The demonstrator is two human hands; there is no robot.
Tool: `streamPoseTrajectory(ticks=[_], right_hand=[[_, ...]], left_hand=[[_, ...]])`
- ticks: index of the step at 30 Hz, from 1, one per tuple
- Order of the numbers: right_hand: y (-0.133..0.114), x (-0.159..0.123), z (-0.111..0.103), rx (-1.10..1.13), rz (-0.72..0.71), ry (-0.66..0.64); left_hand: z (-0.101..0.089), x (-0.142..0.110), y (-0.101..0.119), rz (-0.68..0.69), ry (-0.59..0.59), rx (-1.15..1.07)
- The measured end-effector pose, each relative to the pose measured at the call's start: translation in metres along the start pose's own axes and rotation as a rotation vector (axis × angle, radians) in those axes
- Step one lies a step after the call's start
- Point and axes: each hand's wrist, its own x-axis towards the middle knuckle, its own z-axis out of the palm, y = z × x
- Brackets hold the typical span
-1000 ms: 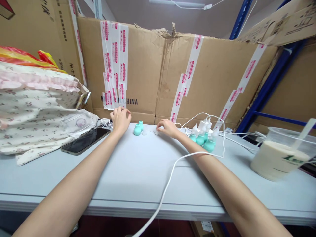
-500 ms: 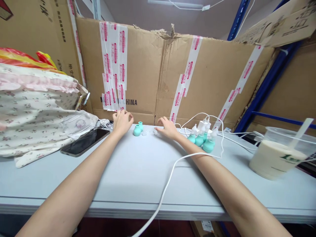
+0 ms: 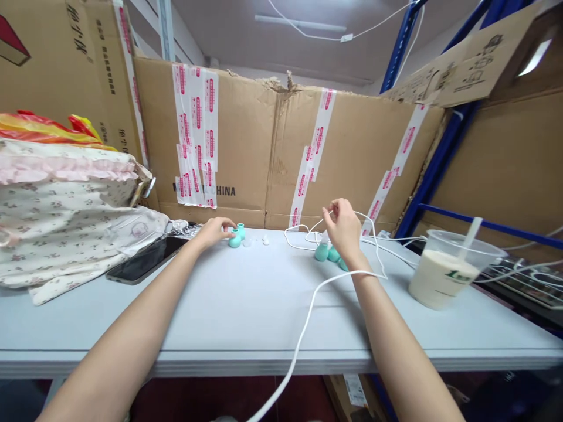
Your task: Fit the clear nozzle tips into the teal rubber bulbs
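My left hand (image 3: pixel 216 231) is at the back of the table, thumb and fingers closed at the neck of a small teal squeeze bulb (image 3: pixel 234 239). Another open-necked teal bulb (image 3: pixel 240 229) stands just behind it. Small translucent nozzle tips, one clear (image 3: pixel 247 242) and one whitish (image 3: pixel 265 240), lie to their right. My right hand (image 3: pixel 343 225) hovers over a cluster of teal bulbs, its fingers loosely bent and apart. A bulb with a clear tip (image 3: pixel 321 252) shows left of the wrist; the hand partly hides the others.
A white cable (image 3: pixel 303 334) loops across the table and over the front edge. At right stands a plastic cup of milky drink (image 3: pixel 444 275) with a straw. A phone (image 3: pixel 147 261) and floral cloth (image 3: pixel 74 217) lie left. Cardboard (image 3: pixel 250 146) walls the back.
My right hand has moved right, from the small clear tips to above the teal bulb cluster. My left hand has come down to the open-necked bulbs. The camera view has shifted.
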Motion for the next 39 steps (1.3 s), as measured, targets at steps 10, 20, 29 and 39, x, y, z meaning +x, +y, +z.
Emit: streamPoseTrajectory(ticks=[10,20,29,39], right_hand=[[0.043,0.001,0.002,-0.152,0.21,-0.029],[0.035,0.0,0.002,-0.147,0.057,-0.197],[0.028,-0.001,-0.003,-0.104,0.015,-0.335],[0.033,0.0,-0.007,-0.144,-0.035,-0.513]], left_hand=[[0.004,-0.002,0.003,-0.022,0.043,-0.095],[0.013,-0.003,0.003,-0.039,0.083,-0.208],[0.013,-0.002,0.006,0.006,0.04,-0.164],[0.011,-0.002,0.007,0.01,0.043,-0.162]])
